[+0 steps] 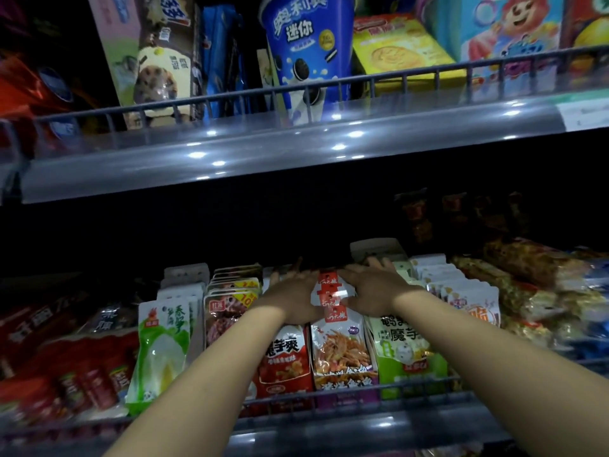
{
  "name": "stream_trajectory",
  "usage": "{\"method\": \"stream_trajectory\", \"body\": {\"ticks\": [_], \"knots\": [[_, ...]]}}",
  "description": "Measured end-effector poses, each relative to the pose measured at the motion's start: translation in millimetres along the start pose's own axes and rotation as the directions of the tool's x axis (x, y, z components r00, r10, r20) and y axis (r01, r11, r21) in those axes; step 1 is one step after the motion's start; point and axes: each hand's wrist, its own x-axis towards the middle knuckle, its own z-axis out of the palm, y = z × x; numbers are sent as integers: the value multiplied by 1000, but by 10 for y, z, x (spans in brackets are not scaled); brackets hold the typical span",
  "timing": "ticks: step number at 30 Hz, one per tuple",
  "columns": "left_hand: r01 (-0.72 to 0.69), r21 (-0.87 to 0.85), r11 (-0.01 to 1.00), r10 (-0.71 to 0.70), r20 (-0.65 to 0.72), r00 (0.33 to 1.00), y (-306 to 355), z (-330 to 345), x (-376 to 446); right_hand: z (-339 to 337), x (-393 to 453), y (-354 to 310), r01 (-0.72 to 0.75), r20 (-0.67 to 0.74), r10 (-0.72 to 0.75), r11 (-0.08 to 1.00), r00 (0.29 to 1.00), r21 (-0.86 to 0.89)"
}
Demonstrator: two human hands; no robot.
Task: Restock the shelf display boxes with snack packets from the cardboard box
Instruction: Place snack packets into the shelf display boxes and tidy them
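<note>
On the lower shelf, I am reaching both arms into the row of display boxes. My left hand (294, 296) and my right hand (372, 293) are lying on either side of a stack of orange-topped snack packets (333, 300), fingers straight and loosely spread, pressing the packet tops from both sides. These packets are standing upright in their display box (346, 379), whose front is showing a picture of reddish shredded food; the white writing on the orange headers is too small for me to read.

Just left of it a red packet (285, 357) is reading 魔芋爽, and just right a green-and-white packet (405, 341) is carrying 魔芋. Further left, a green packet (163, 344) is showing 香笋. I am counting four rows of packets between that one and the green-and-white one; how many packets are sitting in each I cannot tell.

On the shelf above, behind a wire rail (296, 85), one blue cup (304, 51) is reading 迷你 with sandwich cookies pictured, and one yellow biscuit box (395, 44) is lying beside it.
</note>
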Motion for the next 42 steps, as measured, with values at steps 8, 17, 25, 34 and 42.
{"method": "stream_trajectory", "body": {"ticks": [8, 17, 25, 34, 42], "knots": [[54, -184, 981, -75, -108, 991, -58, -474, -670, -246, -311, -187, 29, -143, -5, 986, 990, 165], [77, -247, 966, -92, -48, 995, -375, -91, -1116, -13, -376, -825, 187, -73, -172, 923, 982, 336], [73, -316, 946, -112, -107, 988, -303, 146, -857, 346, -192, -924, 71, -169, 3, 899, 986, 432], [41, 53, 998, -42, 8, 999, -542, 147, -616, 264, -1, -838, 61, -59, -49, 970, 997, 237], [20, -123, 992, -29, -77, 997, -546, 205, -695, 195, -12, -859, 87, -40, -81, 980, 996, 179]]}}
